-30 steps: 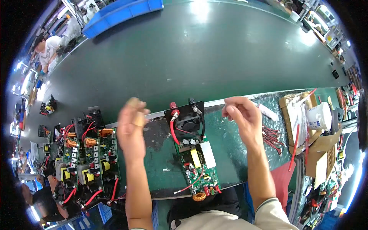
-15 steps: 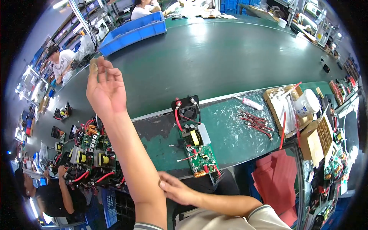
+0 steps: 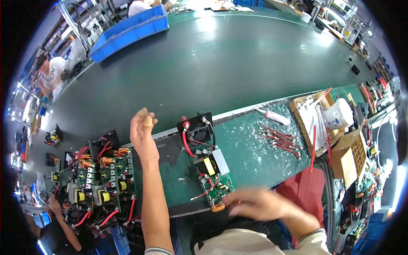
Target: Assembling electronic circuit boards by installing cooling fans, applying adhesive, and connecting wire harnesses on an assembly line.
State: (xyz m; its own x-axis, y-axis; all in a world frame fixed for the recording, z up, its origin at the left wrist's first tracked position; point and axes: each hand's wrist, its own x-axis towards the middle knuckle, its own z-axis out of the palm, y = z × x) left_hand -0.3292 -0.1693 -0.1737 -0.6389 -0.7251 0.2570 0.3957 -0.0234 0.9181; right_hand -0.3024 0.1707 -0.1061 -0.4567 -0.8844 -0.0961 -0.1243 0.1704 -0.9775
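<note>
A green circuit board (image 3: 220,187) with a copper coil at its near end lies on the bench in front of me. At its far end stands a black fan panel (image 3: 199,131) with a thick red and a black wire. Left of it, my left hand (image 3: 143,135) is raised over the bench edge, fingers loosely bent and apart, holding nothing; tan covers sit on its fingertips. My right hand (image 3: 259,203) is at the board's near right corner, blurred by motion. Whether it touches or grips the board I cannot make out.
Several similar board assemblies (image 3: 100,187) crowd the left, near a co-worker's hand (image 3: 54,206). Red wires (image 3: 280,141), a white tube (image 3: 277,117), a cardboard tray (image 3: 299,117) and a white tub (image 3: 338,114) lie to the right. A blue bin (image 3: 131,34) rests across the dark belt (image 3: 204,68).
My left hand has lowered and come nearer the fan panel. My right hand has left my left forearm and moved right to the board's near end. The whole view has shifted a little.
</note>
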